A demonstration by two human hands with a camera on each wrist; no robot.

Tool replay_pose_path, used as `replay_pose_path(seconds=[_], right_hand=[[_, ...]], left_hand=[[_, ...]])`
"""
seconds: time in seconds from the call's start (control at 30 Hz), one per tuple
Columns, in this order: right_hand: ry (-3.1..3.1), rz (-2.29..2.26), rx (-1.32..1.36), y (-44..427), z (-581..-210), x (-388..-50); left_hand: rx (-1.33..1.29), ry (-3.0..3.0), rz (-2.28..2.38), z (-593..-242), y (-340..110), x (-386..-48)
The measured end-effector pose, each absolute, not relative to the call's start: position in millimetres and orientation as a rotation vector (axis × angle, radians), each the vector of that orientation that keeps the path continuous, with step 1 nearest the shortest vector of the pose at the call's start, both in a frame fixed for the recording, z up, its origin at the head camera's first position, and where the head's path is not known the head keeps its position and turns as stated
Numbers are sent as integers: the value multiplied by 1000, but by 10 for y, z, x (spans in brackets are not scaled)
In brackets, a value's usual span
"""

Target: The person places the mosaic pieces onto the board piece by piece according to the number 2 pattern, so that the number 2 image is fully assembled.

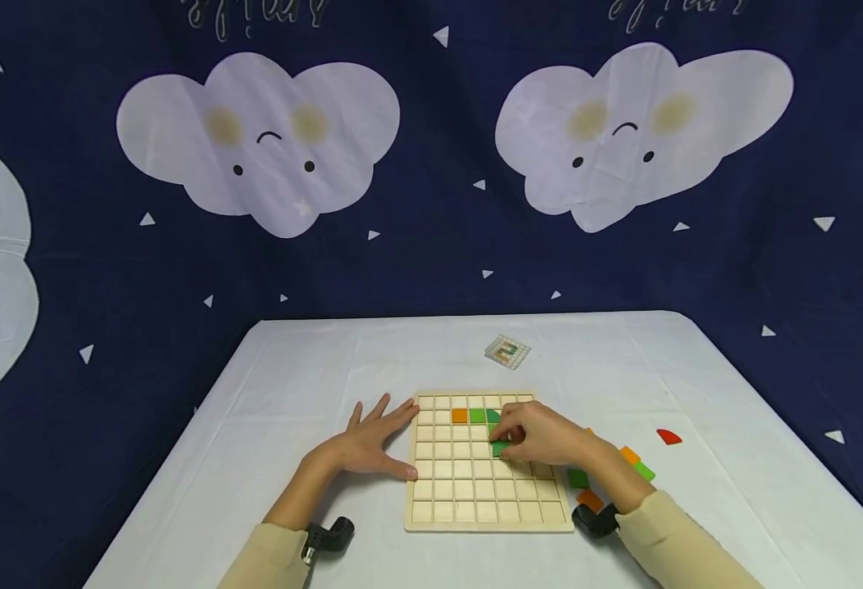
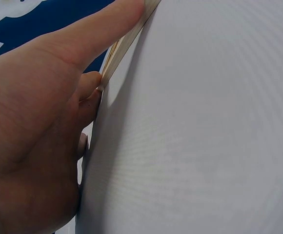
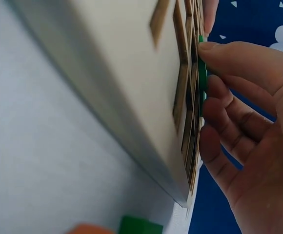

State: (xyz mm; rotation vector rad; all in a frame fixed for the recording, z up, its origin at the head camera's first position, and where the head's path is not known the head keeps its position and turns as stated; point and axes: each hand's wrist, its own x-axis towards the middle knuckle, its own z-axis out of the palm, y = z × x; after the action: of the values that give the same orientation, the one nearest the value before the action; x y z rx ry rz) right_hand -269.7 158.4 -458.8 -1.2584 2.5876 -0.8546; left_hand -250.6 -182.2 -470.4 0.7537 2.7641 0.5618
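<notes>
A wooden grid board (image 1: pixel 431 514) lies on the white table. Along its left edge rests my left hand (image 1: pixel 369 442), fingers spread, thumb low on the frame and fingertips higher up; in the left wrist view the thumb (image 2: pixel 107 27) touches the board's side. My right hand (image 1: pixel 545 433) is over the board's right half and pinches a green tile (image 1: pixel 500 449) at a grid cell. In the right wrist view the thumb lies against that green tile (image 3: pixel 202 73). An orange tile (image 1: pixel 460 415), a light green tile (image 1: pixel 478 415) and a dark green rounded tile (image 1: pixel 493 415) sit in one row.
Loose tiles lie right of the board, partly under my right forearm: a green tile (image 1: pixel 578 478), an orange tile (image 1: pixel 589 500), another orange tile (image 1: pixel 630 455) and a light green tile (image 1: pixel 645 471). A red rounded piece (image 1: pixel 669 437) lies farther right. Behind the board lies a patterned card (image 1: pixel 508 352).
</notes>
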Motion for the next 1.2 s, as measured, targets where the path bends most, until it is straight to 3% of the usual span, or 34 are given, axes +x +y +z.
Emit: replay_pose_path(seconds=[0.43,1.2], right_hand=[[2590,-878,-1264,1609,-4556,-2690],[2674,-936,-963,2153,-4538,-2592]], left_hand=[[761,2762,566,-4689,-1818,-2509],[747,2772,580,-4714,-1839,-2517]])
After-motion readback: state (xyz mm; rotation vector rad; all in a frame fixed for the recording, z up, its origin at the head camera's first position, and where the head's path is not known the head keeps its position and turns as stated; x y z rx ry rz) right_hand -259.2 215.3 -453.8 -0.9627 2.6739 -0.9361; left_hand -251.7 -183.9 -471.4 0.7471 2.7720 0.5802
